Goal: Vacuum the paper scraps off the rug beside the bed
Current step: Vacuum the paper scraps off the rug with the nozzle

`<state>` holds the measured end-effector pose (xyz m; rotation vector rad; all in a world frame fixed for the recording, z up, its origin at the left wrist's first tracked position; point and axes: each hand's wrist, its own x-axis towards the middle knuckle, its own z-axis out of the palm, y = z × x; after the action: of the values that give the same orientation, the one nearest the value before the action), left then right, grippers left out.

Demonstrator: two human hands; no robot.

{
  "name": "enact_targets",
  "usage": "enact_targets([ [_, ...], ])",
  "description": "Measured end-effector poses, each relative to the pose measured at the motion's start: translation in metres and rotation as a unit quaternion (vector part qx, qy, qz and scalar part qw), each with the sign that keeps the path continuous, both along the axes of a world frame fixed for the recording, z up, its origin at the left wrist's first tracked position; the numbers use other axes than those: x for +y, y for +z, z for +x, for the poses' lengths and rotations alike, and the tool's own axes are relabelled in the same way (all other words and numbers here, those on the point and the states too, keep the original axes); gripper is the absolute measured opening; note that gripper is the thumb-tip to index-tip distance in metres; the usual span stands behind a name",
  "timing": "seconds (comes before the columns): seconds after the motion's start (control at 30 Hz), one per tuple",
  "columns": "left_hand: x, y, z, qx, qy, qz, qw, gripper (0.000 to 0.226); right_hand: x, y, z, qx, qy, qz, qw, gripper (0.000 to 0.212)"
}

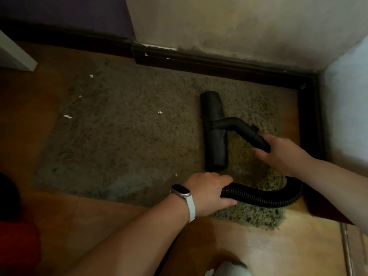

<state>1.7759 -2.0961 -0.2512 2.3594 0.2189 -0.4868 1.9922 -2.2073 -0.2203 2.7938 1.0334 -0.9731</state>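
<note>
A shaggy grey-green rug (129,140) lies on the wooden floor. Small white paper scraps (67,116) dot its left half, one more near the middle (160,112). A black vacuum floor nozzle (214,130) rests on the rug's right part, its long head pointing away from me. My right hand (282,154) grips the nozzle's angled neck (245,132). My left hand (209,192), with a white watch on the wrist, grips the black ribbed hose (264,198), which loops round to the right behind my right forearm.
A dark skirting board (219,62) runs along the wall behind the rug and turns down the right side. Pale bedding (346,108) stands at the right edge. A white furniture corner (18,56) is at far left. Something red (18,246) sits at bottom left.
</note>
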Motion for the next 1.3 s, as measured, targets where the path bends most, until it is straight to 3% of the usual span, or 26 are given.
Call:
enact_targets([
  [0.23, 0.014, 0.0, -0.009, 0.008, 0.001, 0.006, 1.0, 0.042, 0.027, -0.001, -0.011, 0.011, 0.036, 0.004, 0.999, 0.011],
  [0.43, 0.027, -0.002, -0.025, 0.018, 0.021, 0.008, 1.0, 0.041, 0.051, -0.001, -0.025, 0.026, 0.087, 0.026, 0.996, 0.016],
  [0.77, -0.006, -0.006, -0.003, 0.0, -0.01, -0.034, 0.999, 0.036, 0.004, 0.0, 0.001, 0.002, -0.014, -0.004, 1.0, 0.012],
  [1.0, 0.006, -0.006, -0.007, -0.002, 0.011, -0.029, 1.0, 0.035, 0.002, 0.002, 0.01, 0.044, -0.101, 0.086, 0.99, 0.017],
  [1.3, 0.053, 0.004, -0.04, 0.015, 0.097, -0.002, 0.995, 0.037, 0.098, 0.006, -0.018, 0.053, 0.062, 0.098, 0.992, 0.014],
])
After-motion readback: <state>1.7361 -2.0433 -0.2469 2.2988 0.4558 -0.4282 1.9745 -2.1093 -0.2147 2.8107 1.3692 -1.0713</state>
